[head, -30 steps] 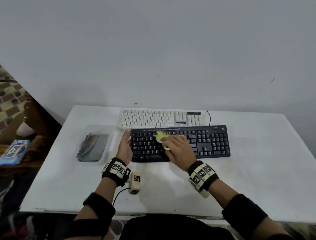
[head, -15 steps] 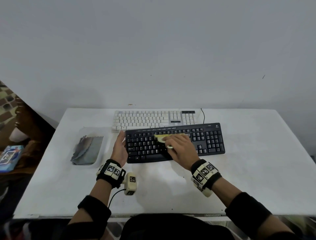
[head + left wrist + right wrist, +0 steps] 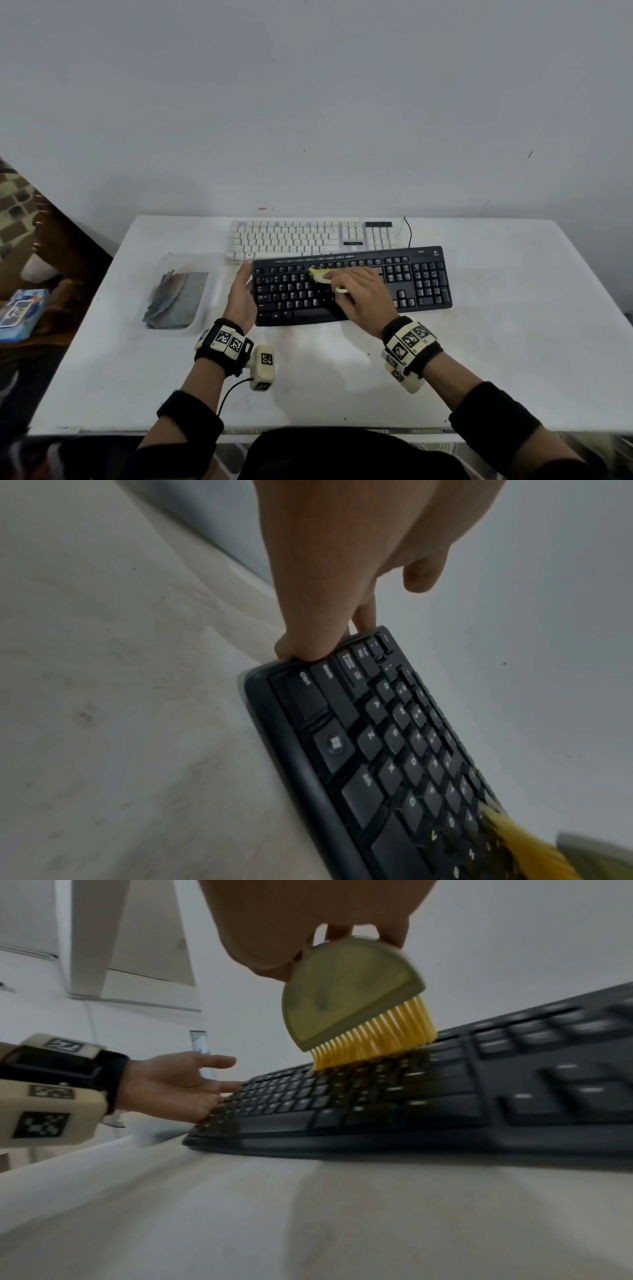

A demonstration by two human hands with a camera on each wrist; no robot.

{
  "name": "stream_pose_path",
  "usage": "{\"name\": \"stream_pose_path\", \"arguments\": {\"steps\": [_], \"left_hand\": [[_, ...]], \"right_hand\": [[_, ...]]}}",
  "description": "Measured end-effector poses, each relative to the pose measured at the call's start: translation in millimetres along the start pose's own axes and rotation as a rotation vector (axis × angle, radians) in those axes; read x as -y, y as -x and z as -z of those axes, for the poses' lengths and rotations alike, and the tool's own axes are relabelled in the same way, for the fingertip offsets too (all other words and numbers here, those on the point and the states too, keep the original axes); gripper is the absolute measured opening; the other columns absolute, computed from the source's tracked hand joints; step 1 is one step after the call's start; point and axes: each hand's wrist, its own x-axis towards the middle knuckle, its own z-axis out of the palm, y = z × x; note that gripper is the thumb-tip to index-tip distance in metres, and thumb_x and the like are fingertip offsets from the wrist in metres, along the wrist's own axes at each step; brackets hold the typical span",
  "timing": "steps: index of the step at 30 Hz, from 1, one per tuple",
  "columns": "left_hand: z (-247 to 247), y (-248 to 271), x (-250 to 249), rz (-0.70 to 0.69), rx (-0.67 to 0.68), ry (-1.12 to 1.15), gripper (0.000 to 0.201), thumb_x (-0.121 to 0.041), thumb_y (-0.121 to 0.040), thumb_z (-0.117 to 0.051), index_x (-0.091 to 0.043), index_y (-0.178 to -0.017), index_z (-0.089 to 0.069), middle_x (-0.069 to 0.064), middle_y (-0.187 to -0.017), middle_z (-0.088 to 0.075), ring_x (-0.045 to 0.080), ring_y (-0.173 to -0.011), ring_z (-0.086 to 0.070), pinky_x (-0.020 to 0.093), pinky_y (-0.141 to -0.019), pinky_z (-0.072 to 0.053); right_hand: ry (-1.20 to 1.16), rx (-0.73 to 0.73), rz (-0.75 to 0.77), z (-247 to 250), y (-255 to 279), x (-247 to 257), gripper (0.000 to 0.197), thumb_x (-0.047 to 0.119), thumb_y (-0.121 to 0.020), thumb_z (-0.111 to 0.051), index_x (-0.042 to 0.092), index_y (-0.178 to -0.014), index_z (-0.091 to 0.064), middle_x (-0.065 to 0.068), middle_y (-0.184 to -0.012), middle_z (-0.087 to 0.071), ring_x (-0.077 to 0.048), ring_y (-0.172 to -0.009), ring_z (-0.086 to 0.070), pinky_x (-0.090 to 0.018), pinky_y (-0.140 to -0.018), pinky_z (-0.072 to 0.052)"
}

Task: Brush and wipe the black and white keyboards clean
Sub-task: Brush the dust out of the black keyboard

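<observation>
Plain grey wall rises behind a white table (image 3: 513,342), and both keyboards sit toward its far edge. Your black keyboard (image 3: 421,284) lies in front, its back edge touching or overlapping the front of the white keyboard (image 3: 291,236), which waits untouched nearer the wall with its cable running off behind.

Your right hand (image 3: 363,294) pinches a small yellow brush (image 3: 346,996) by its rounded handle, thumb and fingertips clamped on the top, so the bristles (image 3: 377,1037) point down and drag across the upper key rows left of centre. That short grip likely gives you fine control between the keycaps.

Your left hand (image 3: 329,569) braces the black keyboard's left end, fingers straight and close together along the edge, thumb apart; it seems placed to stop the board sliding under the strokes.

Near the table's left edge a clear tray (image 3: 209,274) holds a folded grey cloth (image 3: 178,298), probably kept ready for wiping.

A small logo and model mark sit at the black keyboard's far right corner, too small to read. Key legends show in the left wrist view, including a Windows key.
</observation>
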Motion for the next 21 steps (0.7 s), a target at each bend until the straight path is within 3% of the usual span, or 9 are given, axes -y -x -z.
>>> {"name": "stream_pose_path", "arguments": {"steps": [3,7,14,17,21], "left_hand": [[1.3,-1.6,0.8,0.005,-0.002,0.003,0.040,-0.053,-0.106,-0.042,-0.026,-0.122,-0.065,0.009,-0.130,-0.062,0.022,-0.112,-0.063,0.042,-0.082,-0.051],[2.5,-4.0,3.3,-0.007,-0.012,-0.004,0.040,-0.053,-0.105,-0.043,-0.026,-0.125,-0.065,0.009,-0.130,-0.061,0.024,-0.115,-0.061,0.043,-0.084,-0.052],[2.0,-9.9,9.3,-0.052,-0.072,-0.079,0.037,-0.045,-0.104,-0.052,-0.017,-0.120,-0.071,0.007,-0.111,-0.076,0.028,-0.107,-0.071,0.047,-0.092,-0.056],[6.6,-20.4,14.1,-0.066,-0.108,-0.096,0.038,-0.037,-0.105,-0.051,-0.013,-0.129,-0.068,0.013,-0.122,-0.073,0.030,-0.115,-0.069,0.050,-0.099,-0.055],[13.6,-32.5,20.1,-0.090,-0.146,-0.097,0.037,-0.027,-0.107,-0.048,-0.014,-0.139,-0.062,0.013,-0.134,-0.068,0.030,-0.125,-0.064,0.053,-0.107,-0.050]], "right_hand": [[-0.004,-0.065,-0.079,18.6,14.1,-19.2,0.009,0.018,-0.091,-0.057,0.025,-0.096,-0.052,0.007,-0.115,-0.072,-0.013,-0.101,-0.064,-0.047,-0.089,-0.050],[-0.014,-0.078,-0.046,34.2,20.6,-23.5,0.013,0.015,-0.090,-0.058,0.024,-0.095,-0.051,0.006,-0.117,-0.071,-0.015,-0.102,-0.065,-0.042,-0.091,-0.047],[-0.033,-0.042,-0.038,34.0,24.4,-30.5,0.015,0.012,-0.090,-0.060,0.024,-0.094,-0.052,0.007,-0.117,-0.071,-0.015,-0.105,-0.062,-0.045,-0.090,-0.046],[0.000,-0.079,-0.143,39.6,33.5,-40.6,0.010,0.019,-0.090,-0.058,0.027,-0.092,-0.054,0.018,-0.117,-0.069,-0.015,-0.117,-0.057,-0.048,-0.095,-0.037],[-0.006,-0.178,-0.284,51.5,48.1,-50.9,0.004,0.022,-0.090,-0.058,0.022,-0.091,-0.061,0.038,-0.120,-0.058,-0.015,-0.120,-0.050,-0.039,-0.093,-0.025]]}}
